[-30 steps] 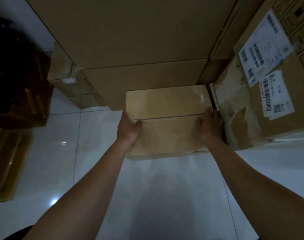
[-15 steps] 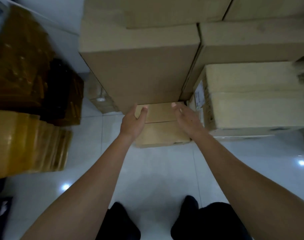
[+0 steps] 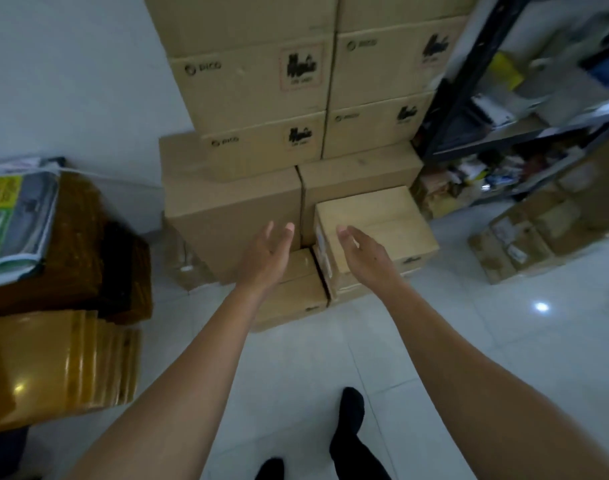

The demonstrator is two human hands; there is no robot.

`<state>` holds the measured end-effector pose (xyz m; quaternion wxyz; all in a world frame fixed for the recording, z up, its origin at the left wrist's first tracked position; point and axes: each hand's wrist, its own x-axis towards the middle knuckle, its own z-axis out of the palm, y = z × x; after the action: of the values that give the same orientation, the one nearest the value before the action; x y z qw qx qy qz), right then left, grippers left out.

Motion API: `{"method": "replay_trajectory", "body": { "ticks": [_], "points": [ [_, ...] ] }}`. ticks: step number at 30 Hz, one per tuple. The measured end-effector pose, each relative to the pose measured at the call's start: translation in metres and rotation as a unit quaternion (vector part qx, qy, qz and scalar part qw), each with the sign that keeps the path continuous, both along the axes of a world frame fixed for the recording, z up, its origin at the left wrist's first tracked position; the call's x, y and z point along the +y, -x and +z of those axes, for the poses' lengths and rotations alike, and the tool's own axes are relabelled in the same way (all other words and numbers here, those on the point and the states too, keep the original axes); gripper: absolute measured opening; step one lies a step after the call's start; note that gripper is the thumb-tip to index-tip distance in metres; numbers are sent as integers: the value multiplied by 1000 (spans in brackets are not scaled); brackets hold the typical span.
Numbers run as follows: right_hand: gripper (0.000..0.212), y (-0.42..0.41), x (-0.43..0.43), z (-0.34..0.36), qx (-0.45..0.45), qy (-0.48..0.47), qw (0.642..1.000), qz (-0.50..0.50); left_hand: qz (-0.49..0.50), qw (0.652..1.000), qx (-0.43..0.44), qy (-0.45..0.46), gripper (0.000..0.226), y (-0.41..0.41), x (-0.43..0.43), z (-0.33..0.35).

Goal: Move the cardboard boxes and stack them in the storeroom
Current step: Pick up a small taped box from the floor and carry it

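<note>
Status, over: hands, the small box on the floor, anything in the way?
Left hand open, empty. Right hand open, empty. Small box on floor against the big stack, ungripped. Nothing between hands and box.

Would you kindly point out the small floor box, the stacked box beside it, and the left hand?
small floor box [image 3: 301, 284], head view, top face.
stacked box [image 3: 376, 216], head view, top face.
left hand [image 3: 266, 258], head view, back of the hand.
</note>
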<state>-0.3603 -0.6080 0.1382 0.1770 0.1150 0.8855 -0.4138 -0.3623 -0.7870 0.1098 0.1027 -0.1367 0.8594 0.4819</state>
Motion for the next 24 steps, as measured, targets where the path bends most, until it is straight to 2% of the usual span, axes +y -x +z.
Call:
{"method": "replay_trajectory", "body": {
  "ticks": [7,12,16,20,24],
  "points": [
    [67,-69,41,50,18,-38,994,-101,-108,994,31,-17,71,-30,42,56],
    [68,-103,85,77,38,-43,984,-168,-187,980,32,-55,81,-37,95,88],
    [65,-123,137,89,57,-40,973,-219,-241,968,37,-54,79,-40,156,101],
    [71,-138,201,90,73,-23,959,-272,-290,955,44,-50,78,-41,226,107],
    [64,-146,276,88,88,-28,949,-302,-307,950,46,-44,77,-37,306,110]
  ]
}}
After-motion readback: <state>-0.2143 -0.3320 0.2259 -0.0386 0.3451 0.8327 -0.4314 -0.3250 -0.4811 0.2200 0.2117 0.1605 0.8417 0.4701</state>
